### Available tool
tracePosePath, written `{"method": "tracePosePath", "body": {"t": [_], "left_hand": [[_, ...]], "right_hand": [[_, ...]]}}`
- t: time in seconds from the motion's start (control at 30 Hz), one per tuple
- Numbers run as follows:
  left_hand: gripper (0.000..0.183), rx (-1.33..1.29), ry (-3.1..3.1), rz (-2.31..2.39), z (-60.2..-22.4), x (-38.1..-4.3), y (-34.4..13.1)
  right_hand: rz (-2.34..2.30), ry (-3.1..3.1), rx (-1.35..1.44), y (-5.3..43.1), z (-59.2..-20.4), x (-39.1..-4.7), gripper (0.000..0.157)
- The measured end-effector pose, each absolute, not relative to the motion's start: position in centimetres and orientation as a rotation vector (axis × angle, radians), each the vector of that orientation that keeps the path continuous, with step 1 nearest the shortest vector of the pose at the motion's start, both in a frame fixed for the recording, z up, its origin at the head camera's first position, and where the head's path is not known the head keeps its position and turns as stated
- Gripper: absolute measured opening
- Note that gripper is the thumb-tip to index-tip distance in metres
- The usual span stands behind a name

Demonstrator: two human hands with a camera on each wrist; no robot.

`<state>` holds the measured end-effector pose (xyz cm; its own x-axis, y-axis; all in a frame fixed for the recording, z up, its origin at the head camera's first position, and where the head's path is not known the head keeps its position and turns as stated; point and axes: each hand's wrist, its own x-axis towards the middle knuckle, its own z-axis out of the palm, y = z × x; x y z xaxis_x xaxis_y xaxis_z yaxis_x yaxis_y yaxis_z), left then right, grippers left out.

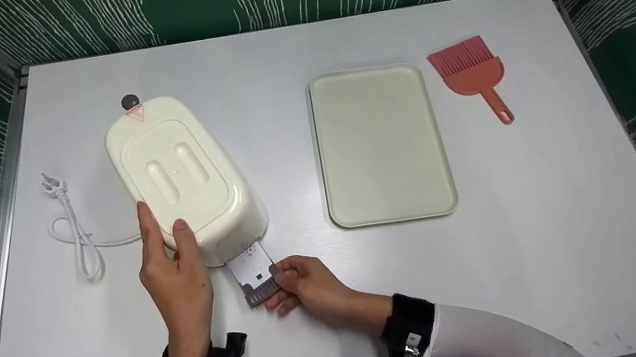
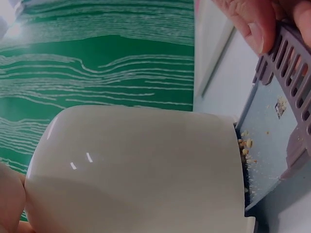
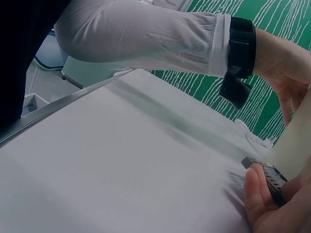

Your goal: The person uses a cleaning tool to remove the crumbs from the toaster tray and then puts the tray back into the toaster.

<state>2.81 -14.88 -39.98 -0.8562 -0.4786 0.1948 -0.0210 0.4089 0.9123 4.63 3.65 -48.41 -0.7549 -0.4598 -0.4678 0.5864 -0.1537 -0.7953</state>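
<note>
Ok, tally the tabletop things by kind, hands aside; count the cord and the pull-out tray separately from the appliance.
Appliances: 1, the cream appliance
Trays: 2, the flat tray and the pull-out tray
Brushes: 1, the reddish brush
Cords: 1, the white power cord
Total: 5

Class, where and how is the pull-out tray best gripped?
Probably pinch the pull-out tray by its grey slotted front edge, coming from the person's side: that edge juts clear of the cream appliance, while the flat plate behind carries crumbs. The right hand pinches one end.
</note>
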Motion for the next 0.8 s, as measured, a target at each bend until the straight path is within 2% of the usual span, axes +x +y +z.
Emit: {"method": "tracePosePath", "body": {"t": [0.8], "left_hand": [[0.06,0.433,-2.249,-1.452,-39.99,2.93,-14.8]], "right_hand": [[-1.942,1.443,0.118,4.18,-48.69,4.8,0.013]]}}
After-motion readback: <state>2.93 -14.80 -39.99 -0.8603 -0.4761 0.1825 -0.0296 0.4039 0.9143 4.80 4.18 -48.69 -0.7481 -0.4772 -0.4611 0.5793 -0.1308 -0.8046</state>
